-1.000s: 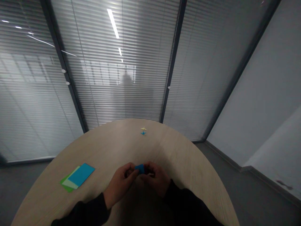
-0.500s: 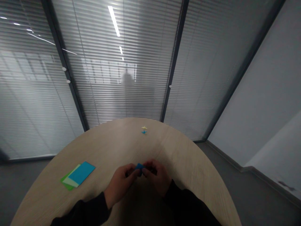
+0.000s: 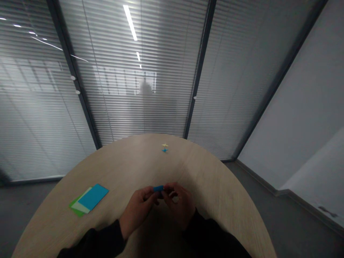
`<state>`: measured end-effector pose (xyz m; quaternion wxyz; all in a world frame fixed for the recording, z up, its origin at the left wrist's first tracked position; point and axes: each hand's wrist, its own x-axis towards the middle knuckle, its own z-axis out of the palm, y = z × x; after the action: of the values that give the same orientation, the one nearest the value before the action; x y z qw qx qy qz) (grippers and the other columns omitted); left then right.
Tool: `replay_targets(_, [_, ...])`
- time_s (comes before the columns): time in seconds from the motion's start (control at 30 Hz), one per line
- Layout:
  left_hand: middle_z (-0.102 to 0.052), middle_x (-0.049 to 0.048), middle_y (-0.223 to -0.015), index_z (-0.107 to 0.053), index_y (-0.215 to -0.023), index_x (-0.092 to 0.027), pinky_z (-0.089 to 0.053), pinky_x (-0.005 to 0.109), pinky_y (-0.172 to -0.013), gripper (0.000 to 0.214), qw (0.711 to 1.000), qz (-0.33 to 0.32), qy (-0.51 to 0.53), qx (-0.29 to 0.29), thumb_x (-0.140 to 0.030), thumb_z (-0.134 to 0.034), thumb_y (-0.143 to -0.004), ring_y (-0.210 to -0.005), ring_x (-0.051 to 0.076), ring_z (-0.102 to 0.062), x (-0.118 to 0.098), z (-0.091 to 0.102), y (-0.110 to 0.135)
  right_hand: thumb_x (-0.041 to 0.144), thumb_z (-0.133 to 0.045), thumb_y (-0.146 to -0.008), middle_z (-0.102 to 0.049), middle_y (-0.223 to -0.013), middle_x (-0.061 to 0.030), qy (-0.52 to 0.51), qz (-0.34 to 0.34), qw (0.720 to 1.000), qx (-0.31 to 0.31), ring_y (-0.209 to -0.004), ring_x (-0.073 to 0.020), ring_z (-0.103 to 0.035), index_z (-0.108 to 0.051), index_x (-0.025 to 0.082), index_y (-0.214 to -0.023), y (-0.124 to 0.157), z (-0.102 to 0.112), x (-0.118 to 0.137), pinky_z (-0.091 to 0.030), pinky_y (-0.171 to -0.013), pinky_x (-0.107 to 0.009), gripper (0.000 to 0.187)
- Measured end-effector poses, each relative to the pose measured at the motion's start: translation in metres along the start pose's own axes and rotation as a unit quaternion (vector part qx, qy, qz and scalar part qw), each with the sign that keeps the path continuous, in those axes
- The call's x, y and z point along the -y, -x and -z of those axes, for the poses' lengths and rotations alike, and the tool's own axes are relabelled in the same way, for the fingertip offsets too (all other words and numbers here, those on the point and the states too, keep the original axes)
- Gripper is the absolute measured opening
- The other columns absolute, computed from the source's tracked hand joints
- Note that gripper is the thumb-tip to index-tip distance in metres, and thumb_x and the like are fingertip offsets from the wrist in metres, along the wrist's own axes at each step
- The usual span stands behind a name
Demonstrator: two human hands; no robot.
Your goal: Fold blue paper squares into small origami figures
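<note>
Seen from the wearer's head, two bare hands in dark sleeves meet over a round, pale wooden bench [image 3: 126, 165]. The left hand [image 3: 139, 207] and right hand [image 3: 180, 203] pinch a small piece of blue paper [image 3: 158, 188] between them, fingers curled around its two ends. On the left lie overlapping sheets, a blue sheet [image 3: 94, 197] uppermost. Near the far edge sit a tiny yellow figure [image 3: 165, 145] and a tiny blue figure [image 3: 165, 150], close together, before closed blinds [image 3: 145, 116]
</note>
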<state>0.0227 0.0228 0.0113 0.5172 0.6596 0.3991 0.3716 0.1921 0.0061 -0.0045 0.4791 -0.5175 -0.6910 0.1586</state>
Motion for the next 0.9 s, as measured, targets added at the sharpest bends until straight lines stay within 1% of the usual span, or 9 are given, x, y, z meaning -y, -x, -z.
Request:
replay_targets(0.13, [-0.076,0.0099,-0.089,-0.074,-0.091,-0.015,-0.052,0.032,-0.073,0.033,1.0,-0.005,0.009,0.004,-0.043,-0.056,-0.087,-0.079,0.021,-0.068,-0.003,-0.002,-0.001,0.028,-0.057,-0.088,-0.071,-0.083,-0.0062,0.05,0.041,0.998,-0.002,-0.069,-0.0188,-0.065,-0.066,0.021,-0.092,0.001,0.001,0.002,-0.052,-0.064,-0.031,0.011])
replay_targets(0.2, [-0.076,0.0098,-0.088,-0.075,-0.091,-0.015,-0.051,0.032,-0.074,0.035,1.0,-0.006,0.015,0.007,-0.044,-0.055,-0.088,-0.079,0.022,-0.067,-0.002,-0.003,-0.001,0.028,-0.058,-0.088,-0.071,-0.083,-0.0062,0.073,0.043,0.996,-0.01,-0.069,-0.0192,-0.064,-0.067,0.022,-0.092,0.002,0.001,0.003,-0.051,-0.064,-0.031,0.011])
replay_targets(0.3, [-0.075,0.0081,-0.083,-0.074,-0.093,-0.015,-0.05,0.031,-0.072,0.037,1.0,0.003,0.01,0.01,-0.045,-0.053,-0.089,-0.077,0.021,-0.066,0.003,-0.003,-0.001,0.029,-0.06,-0.088,-0.07,-0.079,-0.0058,0.092,0.041,0.995,-0.014,-0.066,-0.0189,-0.063,-0.067,0.022,-0.087,0.001,0.002,0.004,-0.049,-0.063,-0.03,0.01])
replay_targets(0.4, [-0.073,0.0071,-0.08,-0.073,-0.09,-0.015,-0.049,0.029,-0.07,0.037,1.0,-0.001,-0.007,0.02,-0.046,-0.052,-0.091,-0.076,0.02,-0.065,0.009,-0.002,-0.001,0.03,-0.059,-0.087,-0.067,-0.076,-0.0048,0.057,0.031,0.998,0.001,-0.063,-0.0168,-0.063,-0.065,0.02,-0.083,-0.001,0.003,0.005,-0.049,-0.058,-0.027,0.012])
replay_targets(0.5, [-0.072,0.0064,-0.08,-0.072,-0.086,-0.015,-0.048,0.029,-0.071,0.036,0.999,-0.015,-0.027,0.028,-0.045,-0.051,-0.091,-0.076,0.02,-0.064,0.011,-0.001,-0.001,0.028,-0.058,-0.087,-0.065,-0.077,-0.0031,-0.015,0.025,0.999,0.027,-0.06,-0.0138,-0.063,-0.063,0.019,-0.084,-0.003,0.006,0.003,-0.049,-0.055,-0.024,0.01])
replay_targets(0.57, [-0.072,0.0061,-0.079,-0.072,-0.086,-0.016,-0.048,0.029,-0.071,0.037,0.999,-0.02,-0.028,0.03,-0.045,-0.05,-0.092,-0.076,0.019,-0.063,0.011,0.0,-0.002,0.026,-0.057,-0.086,-0.064,-0.077,-0.0022,-0.035,0.032,0.998,0.038,-0.06,-0.0131,-0.063,-0.063,0.019,-0.086,-0.004,0.007,0.001,-0.05,-0.055,-0.023,0.008])
replay_targets(0.77, [-0.072,0.0066,-0.081,-0.073,-0.089,-0.016,-0.049,0.03,-0.073,0.038,0.999,-0.016,0.006,0.044,-0.046,-0.049,-0.091,-0.077,0.02,-0.064,0.008,0.002,-0.002,0.021,-0.055,-0.088,-0.064,-0.076,-0.0022,-0.004,0.1,0.994,0.05,-0.063,-0.0134,-0.062,-0.065,0.021,-0.09,-0.004,0.012,-0.002,-0.051,-0.06,-0.024,0.01])
replay_targets(0.9, [-0.072,0.0065,-0.081,-0.073,-0.087,-0.016,-0.048,0.03,-0.074,0.037,0.998,-0.009,0.021,0.056,-0.045,-0.05,-0.091,-0.077,0.019,-0.063,0.01,0.002,-0.003,0.021,-0.054,-0.09,-0.065,-0.077,-0.0033,0.014,0.155,0.986,0.056,-0.064,-0.0134,-0.061,-0.066,0.021,-0.09,-0.006,0.016,-0.003,-0.05,-0.061,-0.024,0.012])
